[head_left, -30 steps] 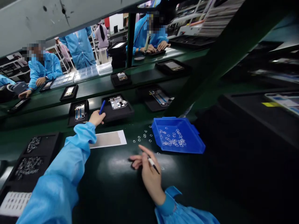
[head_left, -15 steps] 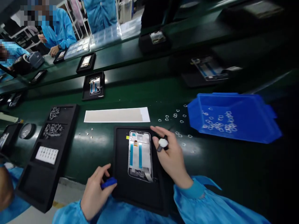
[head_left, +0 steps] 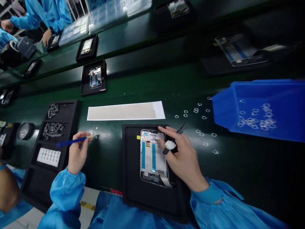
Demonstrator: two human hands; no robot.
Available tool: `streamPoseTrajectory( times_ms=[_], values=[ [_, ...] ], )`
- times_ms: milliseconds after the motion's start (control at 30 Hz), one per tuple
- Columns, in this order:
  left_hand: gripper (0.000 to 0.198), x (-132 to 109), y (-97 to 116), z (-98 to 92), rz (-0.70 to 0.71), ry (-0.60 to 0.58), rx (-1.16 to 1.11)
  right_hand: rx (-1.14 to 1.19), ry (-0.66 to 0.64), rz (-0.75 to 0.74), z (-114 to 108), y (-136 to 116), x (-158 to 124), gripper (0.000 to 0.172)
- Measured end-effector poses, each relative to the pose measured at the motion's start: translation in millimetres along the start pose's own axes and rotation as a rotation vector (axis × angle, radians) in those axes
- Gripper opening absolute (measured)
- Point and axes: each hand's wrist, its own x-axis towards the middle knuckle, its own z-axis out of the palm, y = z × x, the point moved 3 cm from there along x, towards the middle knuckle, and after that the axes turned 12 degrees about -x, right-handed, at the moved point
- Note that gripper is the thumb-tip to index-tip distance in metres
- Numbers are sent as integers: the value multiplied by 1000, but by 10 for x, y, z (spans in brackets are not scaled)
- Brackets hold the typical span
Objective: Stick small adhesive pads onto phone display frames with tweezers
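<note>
A black tray (head_left: pixel 133 178) lies at the near edge of the green bench and holds a phone frame (head_left: pixel 152 156) with two blue strips. My right hand (head_left: pixel 183 156) rests on the frame's right side, fingers closed round dark tweezers (head_left: pixel 177 135) with a white pad on one finger. My left hand (head_left: pixel 77 152) sits left of the tray and grips a blue pen-like tool (head_left: pixel 70 142), whose tip touches tiny parts (head_left: pixel 95 133) on the bench.
A compartment tray (head_left: pixel 47 149) of small metal parts stands at the left. A white strip (head_left: pixel 125 111) lies behind the black tray. A blue bin (head_left: pixel 262 109) with small square rings sits right, with loose rings (head_left: pixel 200 121) scattered beside it. More trays and other workers line the far belt.
My left hand has lifted off the tray's edge and moved left to the loose parts with the blue tool. My right hand has stayed on the frame. The view has tilted down.
</note>
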Motion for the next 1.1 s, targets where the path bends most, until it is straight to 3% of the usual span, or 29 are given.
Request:
streamPoseTrajectory(
  times_ms=[267,367,500,600,700,800,933,1100],
  values=[
    [19,-30,-163,73,65,-9,101,-29,9,-23,-1,-6,4,35],
    [20,-30,-88,82,24,59,-1,-36,46,-53,-17,-20,12,34],
    [29,-99,92,226,-89,129,-254,9,212,-143,-165,-206,7,32],
    [29,-199,246,463,-106,78,-397,222,80,-103,-223,-454,-4,26],
    [23,-307,425,698,-4,25,-379,552,-156,66,-168,-658,-5,24],
    [19,-377,598,861,161,20,-314,791,-254,195,-108,-741,-2,26],
    [18,-399,749,979,373,-4,-314,932,-278,272,-101,-718,-21,26],
    [26,-418,805,1054,483,-68,-293,913,-218,278,-173,-678,-28,23]
  ],
)
